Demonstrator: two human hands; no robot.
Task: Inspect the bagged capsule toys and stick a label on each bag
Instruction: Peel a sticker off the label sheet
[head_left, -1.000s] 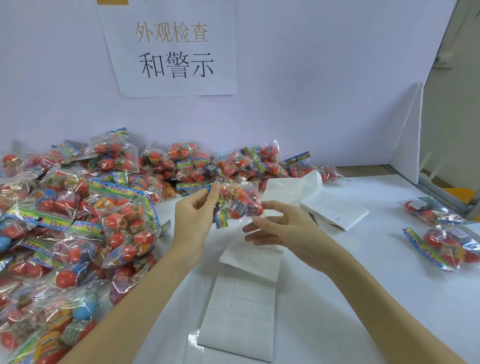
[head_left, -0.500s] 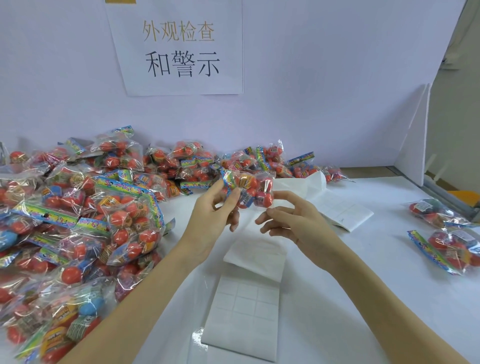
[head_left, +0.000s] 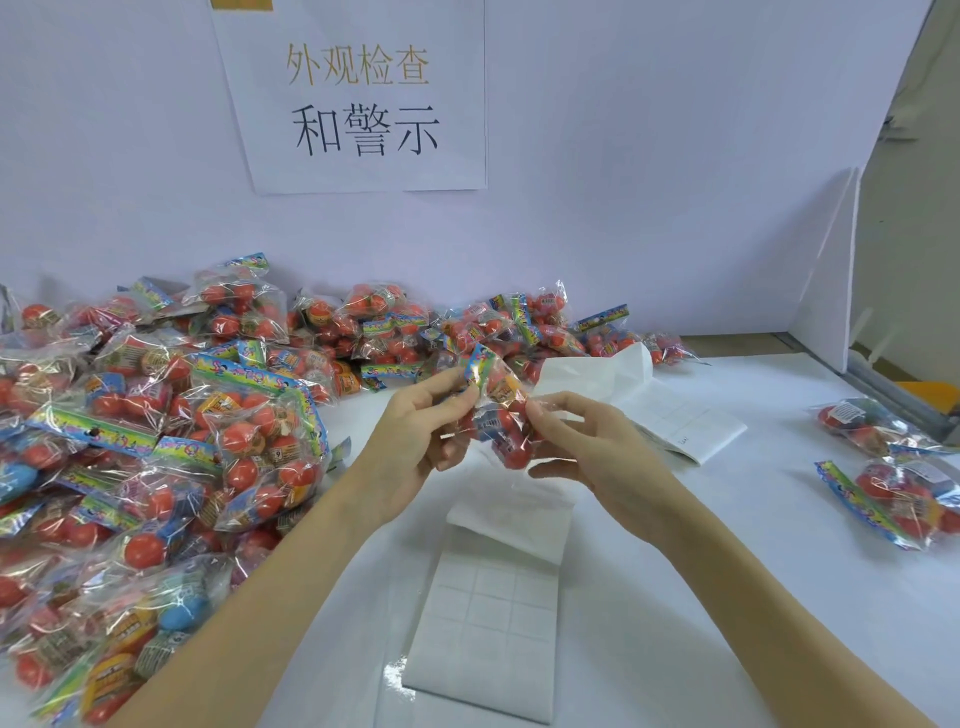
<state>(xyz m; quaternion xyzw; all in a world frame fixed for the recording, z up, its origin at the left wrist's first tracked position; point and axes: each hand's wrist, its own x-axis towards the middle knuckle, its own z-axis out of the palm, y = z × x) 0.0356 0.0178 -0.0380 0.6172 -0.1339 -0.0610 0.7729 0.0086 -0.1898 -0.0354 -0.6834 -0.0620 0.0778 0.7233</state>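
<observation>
A: Where's the bag (head_left: 496, 415) right now?

B: Up off the table (head_left: 701, 597), above the label sheet (head_left: 488, 623), held between both hands. The left hand (head_left: 415, 441) pinches it near the coloured header, thumb and fingers curled onto the film. The right hand (head_left: 582, 447) has its fingertips on the other side, thumb underneath, so it is gripped at both ends.

A: What could go wrong?

B: The film looks slick and crinkly, and the capsules inside are round and loose. My guess is that if either pinch slackens while the bag is turned, the weight shifts and it slides out, likely onto the sheet.

A: And the labelling itself?

B: One hand must let go to peel a label. Then the bag hangs from a single pinch and may swing or twist. A label pressed onto wrinkled film over a capsule could crease or lift at a corner.

A: Anything nearby to worry about?

B: The pile (head_left: 156, 441) sits just to the left, close to that forearm. A dropped bag could land among the others, and I would not be able to tell checked from unchecked. The finished bags (head_left: 893, 467) lie well apart on the right, so mixing there seems less likely.
</observation>
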